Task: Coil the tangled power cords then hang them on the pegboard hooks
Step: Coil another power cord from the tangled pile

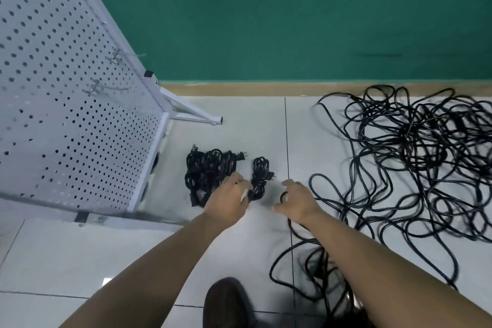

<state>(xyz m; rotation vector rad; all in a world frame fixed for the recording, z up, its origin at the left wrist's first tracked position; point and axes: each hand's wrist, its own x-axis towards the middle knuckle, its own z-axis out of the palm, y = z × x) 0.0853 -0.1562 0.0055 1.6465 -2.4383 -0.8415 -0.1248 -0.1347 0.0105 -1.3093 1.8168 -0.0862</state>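
Black coiled bundles (210,168) lying heaped on tiled floor (239,130), just beside pegboard (66,88) foot; small coil (259,177) lying next to them. Hooks (117,56) standing bare, nothing hanging yet. Left hand (229,200) hovering at small coil's lower end, fingers curled; gripping or merely touching, cannot tell. Right hand (295,202) curling loosely round loose cord (283,196), which is trailing back under wrist. Tangled heap (426,157) sprawling at right, well apart from bundles. Judging: coiling partly done, bulk remaining; hanging not begun.

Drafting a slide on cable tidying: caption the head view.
Left hand at a coiled cord beside finished bundles; right hand grips loose cord; pegboard hooks bare.
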